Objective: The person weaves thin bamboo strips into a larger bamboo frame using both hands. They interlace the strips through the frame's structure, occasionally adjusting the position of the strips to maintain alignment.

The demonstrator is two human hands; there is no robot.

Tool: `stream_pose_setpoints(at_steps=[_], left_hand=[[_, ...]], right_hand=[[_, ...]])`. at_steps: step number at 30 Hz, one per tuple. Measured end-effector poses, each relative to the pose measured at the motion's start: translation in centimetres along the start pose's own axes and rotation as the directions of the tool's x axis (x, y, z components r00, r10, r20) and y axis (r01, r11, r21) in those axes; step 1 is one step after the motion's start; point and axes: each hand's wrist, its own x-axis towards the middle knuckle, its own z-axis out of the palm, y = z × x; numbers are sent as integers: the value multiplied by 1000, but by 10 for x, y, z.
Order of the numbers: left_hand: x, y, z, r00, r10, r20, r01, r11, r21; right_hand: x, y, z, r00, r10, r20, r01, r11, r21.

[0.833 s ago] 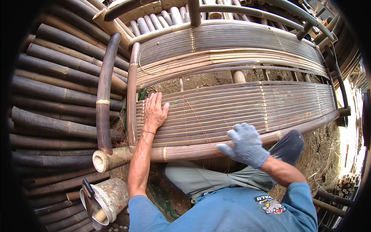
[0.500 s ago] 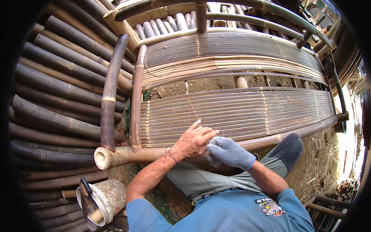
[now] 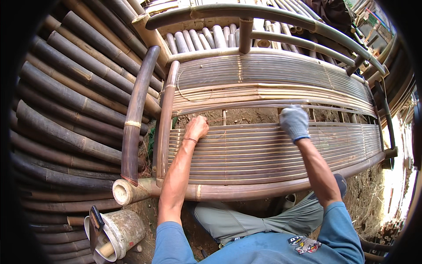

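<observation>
A long bamboo bench with a seat of split slats (image 3: 263,154) lies across my lap side. My bare left hand (image 3: 196,127), fingers curled closed, is over the far edge of the near slat panel, toward the left end. My right hand (image 3: 294,123), in a grey knitted glove, is closed farther right, at the gap between the panels. Whatever either hand grips is hidden or too thin to make out. A fine cord (image 3: 225,154) crosses the near slats between my forearms. Beyond the gap lie loose pale strips (image 3: 272,91) and the dark far panel (image 3: 285,66).
Stacked dark bamboo poles (image 3: 74,105) fill the left side. A dirty white bucket (image 3: 127,229) at lower left holds a saw (image 3: 96,233) and a bamboo piece. The bench's curved back rail (image 3: 263,11) and left armrest (image 3: 134,119) stand above the seat.
My hands were close together at the bench's front edge with thin cord at the fingers. They have moved apart and away from me to the gap, and the view has shifted slightly.
</observation>
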Motion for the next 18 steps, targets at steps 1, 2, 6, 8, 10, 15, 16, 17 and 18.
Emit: stream_pose_setpoints(at_steps=[1,2,6,8,10,15,16,17,18], left_hand=[[9,3,5,998,17,61,-20,999,41],[22,3,11,955,245,169,-275,943,186],[71,3,29,547,761,349,-824,414,387],[55,47,8,837,411,362,-432,901,-23],[41,43,-2,906,162,390,-64,966,-252],[-10,40,-42,981,-3,196,86,906,-414],[-13,39,-49,971,34,238,93,861,-500],[-16,37,-53,958,73,276,106,808,-580],[-15,32,-48,940,133,313,123,725,-678]], right_hand=[[4,-36,4,994,-55,91,61,997,-57],[13,-61,16,974,-109,201,91,991,96],[66,-128,82,761,-603,240,356,697,623],[80,-127,97,693,-657,299,360,674,646],[79,-131,97,712,-625,322,277,670,689],[16,-131,27,962,-270,40,190,767,612],[7,-134,24,974,-200,-108,222,738,638],[2,-136,22,959,-218,-181,283,699,656],[-2,-138,21,939,-234,-253,345,658,670]])
